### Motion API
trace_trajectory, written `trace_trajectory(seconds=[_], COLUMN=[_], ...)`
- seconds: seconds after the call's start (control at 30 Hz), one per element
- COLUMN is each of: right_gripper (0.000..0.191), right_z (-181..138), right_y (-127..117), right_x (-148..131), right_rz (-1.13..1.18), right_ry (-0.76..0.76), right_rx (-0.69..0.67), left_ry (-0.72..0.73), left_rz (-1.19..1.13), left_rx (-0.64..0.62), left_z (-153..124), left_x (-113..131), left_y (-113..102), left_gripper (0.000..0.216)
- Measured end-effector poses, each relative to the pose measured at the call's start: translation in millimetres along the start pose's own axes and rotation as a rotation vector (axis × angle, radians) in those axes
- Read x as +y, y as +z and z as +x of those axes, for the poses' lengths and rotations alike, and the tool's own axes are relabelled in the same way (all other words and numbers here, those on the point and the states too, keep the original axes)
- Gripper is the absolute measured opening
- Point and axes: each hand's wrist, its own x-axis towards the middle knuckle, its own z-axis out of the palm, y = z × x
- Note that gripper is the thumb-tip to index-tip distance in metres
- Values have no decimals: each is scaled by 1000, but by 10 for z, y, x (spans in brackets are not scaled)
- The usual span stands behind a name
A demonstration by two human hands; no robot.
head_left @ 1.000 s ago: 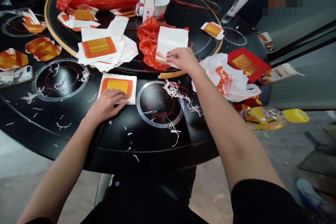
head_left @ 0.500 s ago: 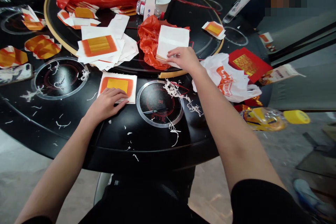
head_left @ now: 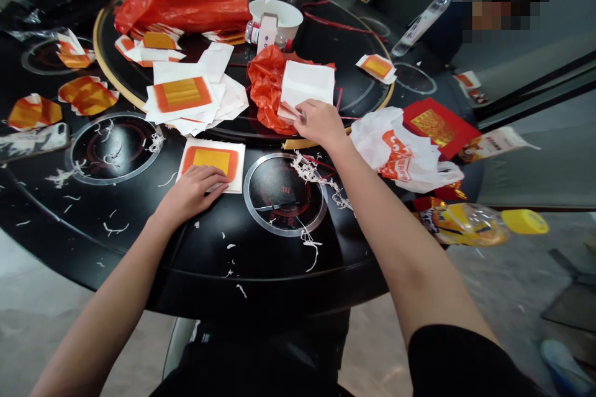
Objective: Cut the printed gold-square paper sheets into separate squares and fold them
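My left hand [head_left: 200,192] lies flat, fingers stretched out, over a small stack of joss paper [head_left: 212,158] with a gold square on an orange patch. At the near left corner of a white joss paper stack [head_left: 310,82], my right hand [head_left: 322,124] pinches the paper edges between thumb and fingers. How many sheets it grips I cannot tell. Crumpled red plastic [head_left: 266,84] lies under and beside that stack. Left of it, more joss paper [head_left: 181,94] is spread in a loose pile, one orange-and-gold face on top.
White paper shreds [head_left: 305,167] litter the black table [head_left: 200,260]. A white plastic bag [head_left: 372,142], red envelope [head_left: 440,127] and yellow-capped bottle [head_left: 475,223] lie right. Folded gold papers [head_left: 88,96] and a phone [head_left: 40,141] lie left. Behind are a red bag [head_left: 186,3], bowl [head_left: 291,15] and person [head_left: 442,31].
The view has tilted slightly, so the table things sit lower in it. My right fingers have closed more at the white stack's corner. My left hand stays on its stack.
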Motion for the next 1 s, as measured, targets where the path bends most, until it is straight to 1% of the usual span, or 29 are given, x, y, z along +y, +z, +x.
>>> trace_trajectory(seconds=[0.13, 0.23, 0.3, 0.37, 0.43, 0.5, 0.57, 0.6, 0.67, 0.7, 0.73, 0.77, 0.83, 0.9, 0.97, 1.0], right_gripper=[40, 37, 39, 41, 40, 35, 34, 33, 26, 21, 17, 14, 10, 10, 11, 11], right_z=[75, 202, 237, 152, -103, -519, -1028, -1286, -1758, -1958, -2131, -2279, -2508, -2667, -2779, -2826], right_y=[17, 23, -38, -205, -483, -820, -1126, -1242, -1375, -1394, -1388, -1361, -1269, -1159, -1064, -1027], right_x=[-8, 6, -10, -64, -169, -323, -496, -575, -702, -748, -785, -814, -862, -912, -976, -1012], right_rz=[-32, -81, -107, -75, 31, 186, 283, 315, 415, 466, 506, 541, 588, 638, 695, 725], right_ry=[11, 75, 147, 204, 220, 183, 194, 214, 248, 260, 271, 280, 308, 345, 380, 396], right_rx=[-4, -22, -5, 72, 206, 317, 435, 531, 679, 745, 773, 768, 677, 571, 514, 506], left_ry=[-4, -9, -23, -50, -93, -149, -208, -229, -239, -227, -208, -185, -143, -145, -212, -262], left_rz=[11, 17, 16, 12, -2, -52, -167, -245, -405, -473, -531, -584, -706, -857, -979, -1008], left_rx=[16, 25, 45, 84, 149, 219, 265, 270, 249, 236, 224, 217, 199, 101, -39, -93], left_z=[-14, -16, -13, -10, -9, -10, -3, 6, 42, 70, 102, 136, 196, 217, 176, 131], left_x=[-33, -46, -47, -45, -41, -29, 7, 39, 140, 209, 289, 377, 559, 729, 874, 939], left_y=[22, 32, 25, 9, -10, -23, -27, -27, -33, -41, -53, -71, -114, -162, -211, -237], left_gripper=[23, 23, 22, 22, 25, 36, 59, 72, 95, 104, 112, 117, 120, 113, 101, 90])
